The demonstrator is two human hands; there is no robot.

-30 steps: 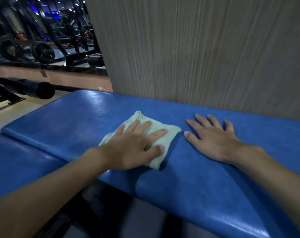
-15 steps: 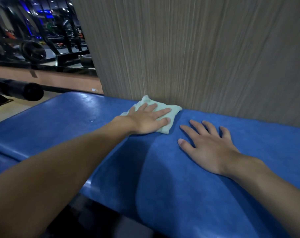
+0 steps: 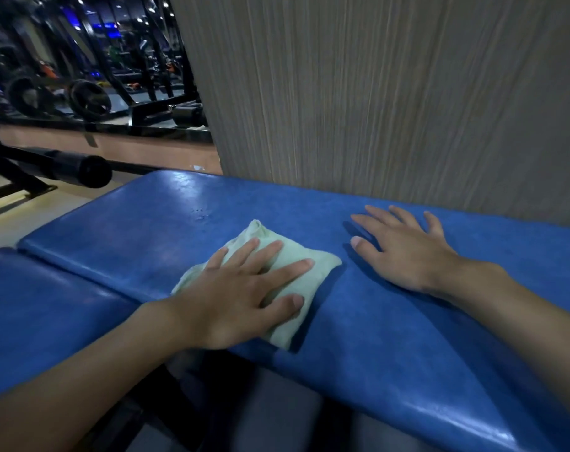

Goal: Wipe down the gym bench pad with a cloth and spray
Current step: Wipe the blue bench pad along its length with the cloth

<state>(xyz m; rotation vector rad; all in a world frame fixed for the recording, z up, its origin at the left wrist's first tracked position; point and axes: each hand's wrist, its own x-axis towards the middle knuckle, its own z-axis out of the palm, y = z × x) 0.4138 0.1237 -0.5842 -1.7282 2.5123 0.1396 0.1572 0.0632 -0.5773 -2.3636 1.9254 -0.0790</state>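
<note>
**Left hand flat on folded cloth at the near edge of the blue bench pad**

A glossy blue vinyl bench pad point(image 3: 153, 230) runs across the middle of the frame from left to lower right. Its far edge lies against a grey, vertically grained wall panel point(image 3: 391, 93) that fills the upper right.

A folded pale green cloth point(image 3: 321, 267) lies on the pad just left of centre, with its lower corner at the pad's near edge. The left hand point(image 3: 241, 295) presses down on the cloth with straight, spread fingers and covers most of it. The thumb lies along the cloth's lower side.

The right hand point(image 3: 404, 252) rests palm down on the bare pad to the right of centre. Its fingers are straight and fanned toward the wall panel, and it holds nothing. It is near the cloth but not touching it.

At the lower left, a second blue vinyl pad point(image 3: 42, 308) sits beside the first, with a narrow seam between them. A black cylindrical bar end point(image 3: 88, 171) juts in from the left edge above the pads. In the upper left, a mirror point(image 3: 91, 66) shows dark racks and a round black weight plate point(image 3: 89, 101).
</note>
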